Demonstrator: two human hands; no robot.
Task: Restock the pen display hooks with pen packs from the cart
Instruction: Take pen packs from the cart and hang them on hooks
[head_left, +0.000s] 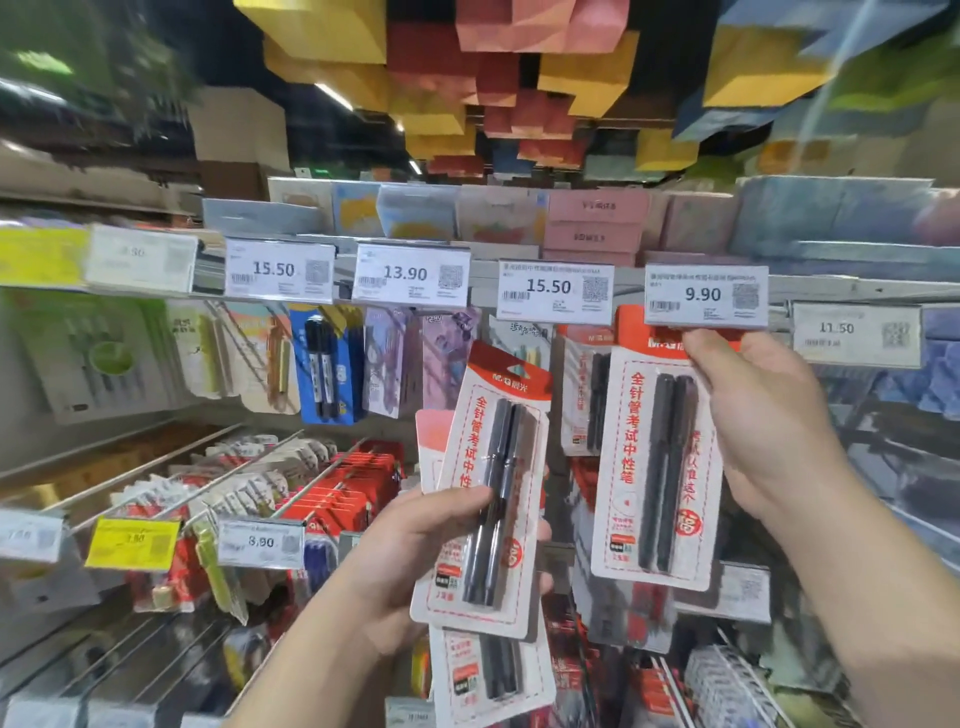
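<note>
Below the 9.90 price tag (705, 295), the right hand (763, 415) pinches the top corner of a light, stiff-carded pen pack (657, 467), best held near its hang hole, while left of it the left hand (415, 551) grips spare packs (488, 499).

The right hand (769, 431) is raised just below the 9.90 price tag (705, 295), fingers pinching a pen pack's (657, 467) top. The left hand (415, 551), lower and left of that tag, grips several packs (488, 499).

White-and-red pen pack (657, 467) hangs upright under the 9.90 tag, possibly hooked; several more packs (488, 499) tilt lower left.
</note>
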